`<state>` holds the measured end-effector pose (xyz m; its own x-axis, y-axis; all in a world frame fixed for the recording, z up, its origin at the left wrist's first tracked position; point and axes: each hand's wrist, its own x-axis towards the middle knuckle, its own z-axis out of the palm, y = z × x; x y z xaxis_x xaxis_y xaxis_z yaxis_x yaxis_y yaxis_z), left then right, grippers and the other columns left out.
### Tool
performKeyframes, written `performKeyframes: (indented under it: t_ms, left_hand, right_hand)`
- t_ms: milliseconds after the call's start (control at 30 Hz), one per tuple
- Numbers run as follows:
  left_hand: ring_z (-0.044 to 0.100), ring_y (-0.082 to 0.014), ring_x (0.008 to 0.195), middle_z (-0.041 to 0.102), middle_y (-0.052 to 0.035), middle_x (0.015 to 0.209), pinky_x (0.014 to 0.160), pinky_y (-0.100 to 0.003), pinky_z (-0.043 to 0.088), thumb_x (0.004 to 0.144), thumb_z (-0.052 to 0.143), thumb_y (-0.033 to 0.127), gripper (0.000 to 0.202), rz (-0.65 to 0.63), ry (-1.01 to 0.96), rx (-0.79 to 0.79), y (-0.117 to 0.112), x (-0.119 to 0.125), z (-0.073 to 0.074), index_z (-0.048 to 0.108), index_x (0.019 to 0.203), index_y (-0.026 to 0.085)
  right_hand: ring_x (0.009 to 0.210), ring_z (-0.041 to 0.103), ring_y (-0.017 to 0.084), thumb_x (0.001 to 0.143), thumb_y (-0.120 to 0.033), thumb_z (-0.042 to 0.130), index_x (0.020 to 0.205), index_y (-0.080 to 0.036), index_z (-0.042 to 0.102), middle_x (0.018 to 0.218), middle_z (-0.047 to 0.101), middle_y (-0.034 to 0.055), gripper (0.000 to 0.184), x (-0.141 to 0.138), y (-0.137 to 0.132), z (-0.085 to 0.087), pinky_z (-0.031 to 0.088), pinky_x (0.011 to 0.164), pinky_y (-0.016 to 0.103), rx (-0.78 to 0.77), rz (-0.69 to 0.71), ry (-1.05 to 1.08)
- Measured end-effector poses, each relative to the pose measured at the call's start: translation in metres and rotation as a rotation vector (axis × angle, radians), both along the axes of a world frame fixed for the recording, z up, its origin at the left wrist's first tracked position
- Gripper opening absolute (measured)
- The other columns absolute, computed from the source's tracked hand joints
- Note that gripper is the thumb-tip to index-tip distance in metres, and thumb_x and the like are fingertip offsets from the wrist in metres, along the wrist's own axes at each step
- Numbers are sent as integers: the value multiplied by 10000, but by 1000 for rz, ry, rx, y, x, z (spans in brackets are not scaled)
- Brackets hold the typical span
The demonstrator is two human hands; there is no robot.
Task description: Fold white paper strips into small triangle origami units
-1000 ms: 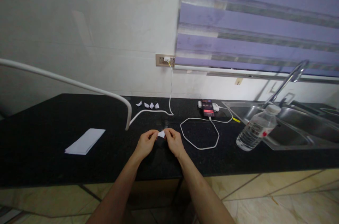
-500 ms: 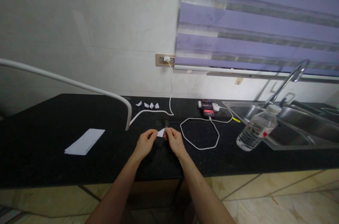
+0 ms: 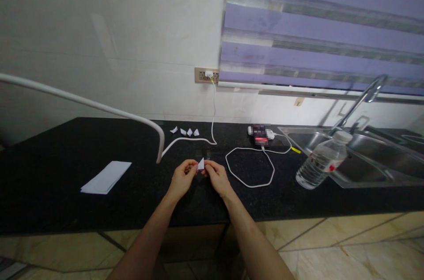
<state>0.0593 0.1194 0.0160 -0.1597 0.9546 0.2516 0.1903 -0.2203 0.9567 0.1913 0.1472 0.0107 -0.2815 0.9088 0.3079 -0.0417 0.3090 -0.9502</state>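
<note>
Between my two hands is a small piece of folded white paper (image 3: 201, 164), its pointed tip facing up. My left hand (image 3: 182, 178) pinches its left side with thumb and fingers, and my right hand (image 3: 217, 177) pinches the right side. Both hands are just above the black countertop (image 3: 149, 205), near its front edge. Behind them, by the wall, several small folded paper pieces (image 3: 189, 132) lie in a row. To the left rests a stack of white paper strips (image 3: 106, 177).
A white tube (image 3: 132, 114) arches in from the left and ends near my left hand. On the right are a looped white cable (image 3: 250, 186), a phone-like device (image 3: 260, 134), a water bottle (image 3: 319, 163) and a steel sink (image 3: 351, 181) with a faucet (image 3: 359, 99).
The folded paper has turned from a wider triangle to a narrower, upright point. My fingers have closed in around it; the hands stay in nearly the same place.
</note>
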Motion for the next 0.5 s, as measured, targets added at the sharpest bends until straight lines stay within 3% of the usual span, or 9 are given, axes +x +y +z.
performKeyframes:
  t_ms: [500]
  left_hand:
    - [578, -135, 708, 626, -34, 794, 707, -275, 448, 664, 575, 303, 245, 3, 92, 46, 1, 2, -3, 579, 860, 156]
  right_hand:
    - [692, 579, 147, 752, -271, 498, 885, -164, 626, 789, 642, 40, 214, -2, 0, -3, 464, 665, 259, 18, -17, 40]
